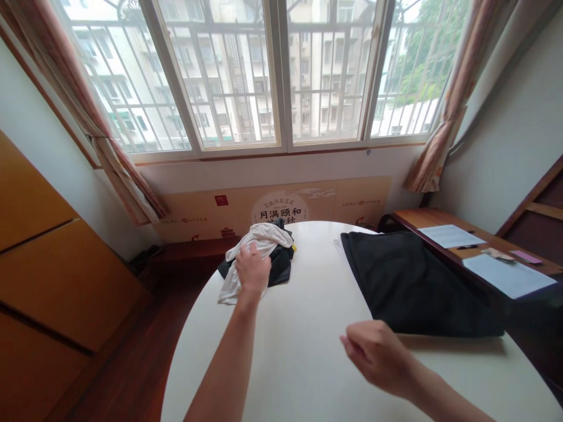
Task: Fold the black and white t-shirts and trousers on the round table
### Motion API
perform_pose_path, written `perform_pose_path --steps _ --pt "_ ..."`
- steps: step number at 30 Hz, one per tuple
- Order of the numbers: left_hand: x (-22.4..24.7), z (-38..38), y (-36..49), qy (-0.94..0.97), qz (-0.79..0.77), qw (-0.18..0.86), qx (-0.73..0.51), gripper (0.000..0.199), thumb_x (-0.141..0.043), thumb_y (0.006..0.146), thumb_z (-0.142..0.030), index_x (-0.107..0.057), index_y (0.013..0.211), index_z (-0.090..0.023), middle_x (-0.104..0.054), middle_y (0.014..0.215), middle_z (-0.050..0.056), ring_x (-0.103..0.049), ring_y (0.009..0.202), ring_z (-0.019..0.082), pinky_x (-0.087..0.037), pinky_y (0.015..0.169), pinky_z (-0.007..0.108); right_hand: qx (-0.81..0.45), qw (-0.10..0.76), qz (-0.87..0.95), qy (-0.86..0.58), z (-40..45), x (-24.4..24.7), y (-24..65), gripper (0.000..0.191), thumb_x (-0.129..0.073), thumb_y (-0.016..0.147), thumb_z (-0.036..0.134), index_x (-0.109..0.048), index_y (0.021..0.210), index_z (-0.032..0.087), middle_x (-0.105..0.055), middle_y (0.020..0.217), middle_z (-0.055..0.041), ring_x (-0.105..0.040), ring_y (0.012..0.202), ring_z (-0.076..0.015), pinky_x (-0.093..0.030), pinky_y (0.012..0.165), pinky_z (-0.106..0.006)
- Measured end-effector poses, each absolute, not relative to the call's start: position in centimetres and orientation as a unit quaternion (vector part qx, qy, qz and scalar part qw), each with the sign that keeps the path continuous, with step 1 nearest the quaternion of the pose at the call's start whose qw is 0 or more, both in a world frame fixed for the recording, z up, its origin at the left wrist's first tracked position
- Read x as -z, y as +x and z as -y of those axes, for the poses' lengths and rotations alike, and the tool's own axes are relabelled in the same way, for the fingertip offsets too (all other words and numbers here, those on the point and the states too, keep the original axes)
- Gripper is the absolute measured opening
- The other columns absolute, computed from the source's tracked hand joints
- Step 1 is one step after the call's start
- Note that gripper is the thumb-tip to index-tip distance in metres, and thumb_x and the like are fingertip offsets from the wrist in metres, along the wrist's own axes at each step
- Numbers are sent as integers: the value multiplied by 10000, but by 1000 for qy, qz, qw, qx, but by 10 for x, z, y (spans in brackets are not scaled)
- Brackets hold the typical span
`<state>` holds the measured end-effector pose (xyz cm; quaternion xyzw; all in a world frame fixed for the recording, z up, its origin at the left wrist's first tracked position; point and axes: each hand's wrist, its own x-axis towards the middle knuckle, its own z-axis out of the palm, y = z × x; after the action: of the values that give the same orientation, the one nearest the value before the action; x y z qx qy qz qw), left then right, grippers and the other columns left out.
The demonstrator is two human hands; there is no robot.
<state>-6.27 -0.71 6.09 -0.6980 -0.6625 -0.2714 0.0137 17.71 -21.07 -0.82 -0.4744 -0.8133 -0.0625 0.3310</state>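
My left hand (252, 268) rests on a crumpled white cloth (269, 234), its fingers bent into the fabric. Under and beside that cloth lies a black cloth (280, 266), with a small yellow patch at its right edge. Both lie at the far left of the round white table (303, 305). My right hand (372, 353) is curled closed above the table, near the front corner of a folded black garment (409, 281); nothing shows in it. The garment lies flat on the right side, with a bit of white at its left edge.
Beyond the table's right edge is a wooden desk (409, 219) with papers (451, 235), a pen and a pink item (526, 257). A printed panel (365, 196) stands below the window, with tied curtains on both sides. Wooden cabinets (39, 275) are at the left.
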Motion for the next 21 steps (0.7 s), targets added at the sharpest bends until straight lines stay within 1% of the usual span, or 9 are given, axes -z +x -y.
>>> perform_pose_path --steps 2,6,8,10,13,16,18,19,21 --pt "-45 -8 -95 -660 696 -9 281 539 -694 879 -219 -564 1396 -145 -548 1485 254 -544 1331 449 -402 1092 588 23 291 848 -443 218 17 150 357 -479 1010 238 -352 678 259 -530 551 30 -505 467 -147 -313 529 -340" --pt "-30 -16 -116 -672 666 -26 323 267 -524 961 -209 -646 1199 -197 -663 1394 162 -587 1305 323 -360 1135 501 -60 255 850 -456 220 25 141 366 -496 1015 307 -359 679 260 -601 584 17 -552 499 -185 -308 543 -366" --pt "-42 -13 -109 -673 644 -28 362 250 -442 989 -241 -639 1132 -182 -723 1252 164 -630 1206 303 -402 1079 457 -102 268 832 -475 219 27 147 396 -488 1005 360 -312 667 253 -573 571 12 -541 498 -194 -282 548 -370" --pt "-65 -7 -94 -670 611 -54 418 247 -419 985 -268 -614 1105 -175 -747 1073 142 -666 1043 282 -463 943 392 -124 285 815 -489 218 29 153 402 -472 1002 366 -290 664 247 -536 566 13 -516 502 -183 -274 553 -358" --pt "-106 18 -62 -698 521 -105 480 253 -402 999 -358 -585 1029 -185 -679 827 60 -627 788 230 -449 719 314 -151 343 769 -518 214 32 162 346 -488 1016 341 -418 688 256 -541 591 25 -515 524 -160 -325 547 -312" --pt "-139 61 -26 -756 424 -219 448 315 -413 1008 -484 -548 917 -214 -486 618 -40 -454 557 157 -340 551 265 -185 455 692 -529 208 30 172 116 -605 963 364 -630 1036 276 -703 851 -17 -619 654 -183 -475 599 -299" --pt "-152 91 -6 -777 374 -324 389 357 -415 1007 -541 -509 868 -226 -401 586 -72 -349 498 118 -268 498 239 -191 517 649 -525 204 27 178 437 -718 865 388 -611 1271 267 -729 1108 -83 -679 857 -238 -561 727 -347" --pt "-156 104 1 -787 350 -361 357 369 -416 1006 -551 -497 850 -226 -400 590 -75 -333 495 108 -256 494 232 -199 533 638 -519 203 26 181 500 -753 826 401 -621 1288 261 -723 1159 -98 -679 941 -267 -574 793 -373" --pt "-161 121 7 -813 318 -383 302 376 -429 1005 -538 -511 828 -216 -445 615 -65 -365 519 105 -276 516 230 -253 529 641 -496 202 23 186 363 -749 829 457 -704 1123 251 -738 1078 -88 -673 978 -293 -570 848 -395"
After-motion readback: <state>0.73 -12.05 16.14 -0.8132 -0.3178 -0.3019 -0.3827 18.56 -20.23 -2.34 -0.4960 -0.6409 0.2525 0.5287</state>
